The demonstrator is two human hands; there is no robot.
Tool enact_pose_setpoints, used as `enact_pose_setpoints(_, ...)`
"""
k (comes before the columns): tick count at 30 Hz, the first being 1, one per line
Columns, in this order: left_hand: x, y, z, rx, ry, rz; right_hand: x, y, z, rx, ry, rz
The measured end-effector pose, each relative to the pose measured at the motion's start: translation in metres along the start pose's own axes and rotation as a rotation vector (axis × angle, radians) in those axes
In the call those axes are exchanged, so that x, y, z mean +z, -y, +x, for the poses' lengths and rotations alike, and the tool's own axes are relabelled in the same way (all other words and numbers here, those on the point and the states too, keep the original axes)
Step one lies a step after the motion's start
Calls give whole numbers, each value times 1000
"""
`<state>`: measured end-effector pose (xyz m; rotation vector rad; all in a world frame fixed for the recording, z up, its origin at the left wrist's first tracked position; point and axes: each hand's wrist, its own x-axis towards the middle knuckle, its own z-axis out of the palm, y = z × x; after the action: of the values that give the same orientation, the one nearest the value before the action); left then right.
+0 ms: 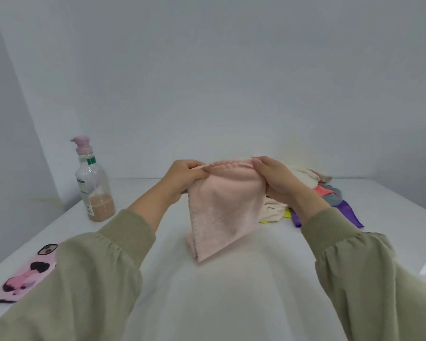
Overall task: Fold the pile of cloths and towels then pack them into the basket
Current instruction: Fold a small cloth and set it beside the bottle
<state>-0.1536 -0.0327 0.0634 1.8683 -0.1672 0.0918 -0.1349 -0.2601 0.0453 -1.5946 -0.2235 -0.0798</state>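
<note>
At centre frame, the left hand (185, 177) and right hand (277, 179) each pinched a top corner of the pink towel (221, 210), which hung doubled. The pile (327, 195) at right remained unfolded; no basket showed, so packing looked unstarted.

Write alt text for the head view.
A person's left hand and right hand pinch a pink towel by its top edge, hanging over a white table. A pile of cloths lies right; a pump bottle and phone sit left.

Walls: plain pale grey back wall (231, 70); side wall (3, 168) at left, meeting it in a corner. Furniture: one glossy white table (231, 303). Light: soft, even.
</note>
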Motion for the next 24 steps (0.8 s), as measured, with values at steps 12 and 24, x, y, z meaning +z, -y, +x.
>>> enact_pose_setpoints(12, -31, -54, 2, 273, -170, -27, -2, 78, -9, -218, -227, -174)
enact_pose_setpoints(24, -39, -68, -16, 405, 18, 201, -17, 95, -31, -338, -100, -240)
